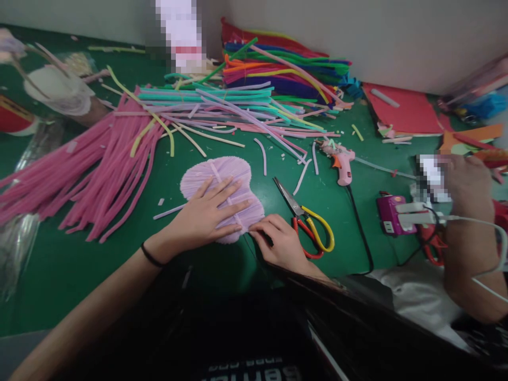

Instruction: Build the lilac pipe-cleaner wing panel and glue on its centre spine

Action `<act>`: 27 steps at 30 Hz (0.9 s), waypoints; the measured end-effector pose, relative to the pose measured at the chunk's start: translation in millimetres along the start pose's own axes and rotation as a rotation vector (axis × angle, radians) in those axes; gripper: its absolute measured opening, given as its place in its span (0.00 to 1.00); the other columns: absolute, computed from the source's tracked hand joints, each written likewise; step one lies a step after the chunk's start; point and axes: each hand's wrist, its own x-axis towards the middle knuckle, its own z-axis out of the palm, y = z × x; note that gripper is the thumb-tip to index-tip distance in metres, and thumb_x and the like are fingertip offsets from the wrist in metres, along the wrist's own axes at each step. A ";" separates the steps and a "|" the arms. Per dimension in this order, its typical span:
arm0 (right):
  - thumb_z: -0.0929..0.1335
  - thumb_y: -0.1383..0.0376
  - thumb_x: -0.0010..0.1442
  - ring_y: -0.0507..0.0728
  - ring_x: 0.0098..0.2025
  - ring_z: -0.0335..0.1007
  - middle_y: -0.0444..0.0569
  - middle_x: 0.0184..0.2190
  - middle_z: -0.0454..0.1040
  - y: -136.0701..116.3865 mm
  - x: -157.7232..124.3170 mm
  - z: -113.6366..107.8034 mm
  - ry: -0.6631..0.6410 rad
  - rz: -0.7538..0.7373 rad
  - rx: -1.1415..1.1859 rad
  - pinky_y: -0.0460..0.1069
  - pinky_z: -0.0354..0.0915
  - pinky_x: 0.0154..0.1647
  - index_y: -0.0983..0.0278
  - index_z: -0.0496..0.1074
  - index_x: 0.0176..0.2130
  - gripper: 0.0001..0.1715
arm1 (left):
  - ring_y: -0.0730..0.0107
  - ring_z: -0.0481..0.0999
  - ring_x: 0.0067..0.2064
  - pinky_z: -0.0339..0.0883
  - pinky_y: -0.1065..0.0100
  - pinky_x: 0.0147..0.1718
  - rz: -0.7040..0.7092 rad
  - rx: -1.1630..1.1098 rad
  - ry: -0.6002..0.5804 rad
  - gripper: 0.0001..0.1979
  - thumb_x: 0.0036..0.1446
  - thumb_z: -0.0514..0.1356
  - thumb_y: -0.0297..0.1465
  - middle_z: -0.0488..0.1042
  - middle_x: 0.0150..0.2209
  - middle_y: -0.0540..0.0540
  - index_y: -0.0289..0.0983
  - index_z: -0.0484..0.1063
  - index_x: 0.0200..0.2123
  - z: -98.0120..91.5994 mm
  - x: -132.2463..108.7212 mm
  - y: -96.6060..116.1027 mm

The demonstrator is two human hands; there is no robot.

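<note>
A lilac pad made of pipe cleaners laid side by side lies on the green table in front of me. My left hand lies flat on it with fingers spread, pressing it down. My right hand rests at the pad's lower right edge, fingers curled in a pinch against that edge; what they hold is hidden. Scissors with yellow and red handles lie just right of my right hand.
Pink pipe cleaners fan out at the left, mixed coloured ones are piled at the back. A pink glue gun with black cord lies to the right. Another person's hand holds something at far right, near red paper.
</note>
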 end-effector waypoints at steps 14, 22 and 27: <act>0.65 0.68 0.63 0.57 0.38 0.70 0.50 0.32 0.75 -4.6 -7.6 7.2 0.041 0.037 -0.047 0.52 0.68 0.41 0.62 0.74 0.37 0.07 | 0.52 0.45 0.71 0.32 0.46 0.66 0.012 0.055 -0.020 0.30 0.60 0.56 0.48 0.48 0.71 0.51 0.56 0.57 0.65 0.8 -0.2 -1.0; 0.66 0.69 0.62 0.55 0.36 0.71 0.49 0.31 0.75 -5.2 -8.7 7.4 0.109 0.022 -0.029 0.51 0.68 0.39 0.63 0.74 0.37 0.06 | 0.52 0.46 0.70 0.35 0.47 0.66 0.036 0.164 -0.016 0.29 0.62 0.53 0.48 0.49 0.70 0.47 0.51 0.58 0.65 -1.3 -0.8 1.6; 0.66 0.70 0.62 0.55 0.36 0.71 0.49 0.31 0.75 -6.4 -9.1 9.4 0.137 0.013 -0.052 0.50 0.67 0.39 0.64 0.73 0.37 0.05 | 0.53 0.44 0.71 0.38 0.46 0.66 0.044 0.299 -0.061 0.28 0.65 0.48 0.48 0.48 0.71 0.44 0.50 0.57 0.65 -3.4 -1.0 4.2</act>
